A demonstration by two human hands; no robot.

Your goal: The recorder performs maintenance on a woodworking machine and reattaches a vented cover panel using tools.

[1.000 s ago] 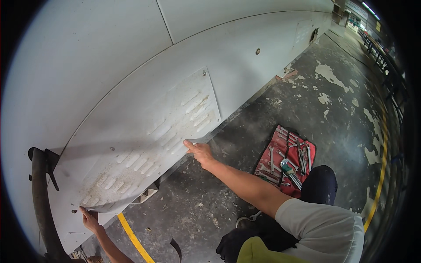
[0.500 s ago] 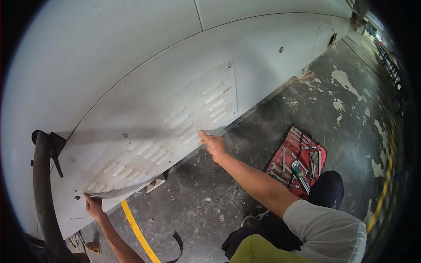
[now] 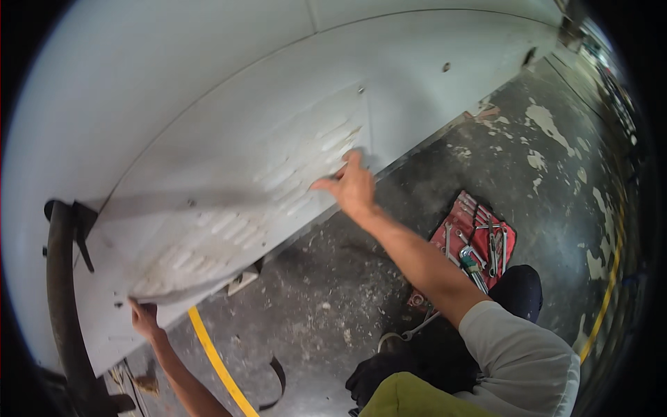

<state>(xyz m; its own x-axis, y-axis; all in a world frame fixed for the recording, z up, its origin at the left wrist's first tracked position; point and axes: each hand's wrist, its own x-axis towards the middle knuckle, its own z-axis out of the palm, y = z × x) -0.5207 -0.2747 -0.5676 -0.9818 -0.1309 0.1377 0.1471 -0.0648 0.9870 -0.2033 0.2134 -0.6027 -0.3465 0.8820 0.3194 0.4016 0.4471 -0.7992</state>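
A light grey louvered vent panel point(image 3: 229, 226), stained brown around its slots, lies against the large pale machine side point(image 3: 417, 90). My left hand point(image 3: 144, 321) pinches the panel's lower left corner, where the edge stands slightly away from the surface. Some of those fingers are hidden behind the sheet. Over the right part of the panel, my right hand point(image 3: 354, 187) is open and slightly blurred, thumb and forefinger spread apart. Nothing is held in it. One fastener point(image 3: 360, 90) shows at the panel's upper right corner.
A red tool roll point(image 3: 455, 215) with several wrenches lies on the dark floor at right, near my knee point(image 3: 521, 295). Another wrench point(image 3: 420, 325) rests beside my shoe. A dark bent bar point(image 3: 64, 278) stands at far left; a yellow line point(image 3: 219, 365) crosses the floor.
My right hand has let go of the panel's lower edge and moved up and to the right, its fingers spreading. My left hand has stayed at the lower left corner.
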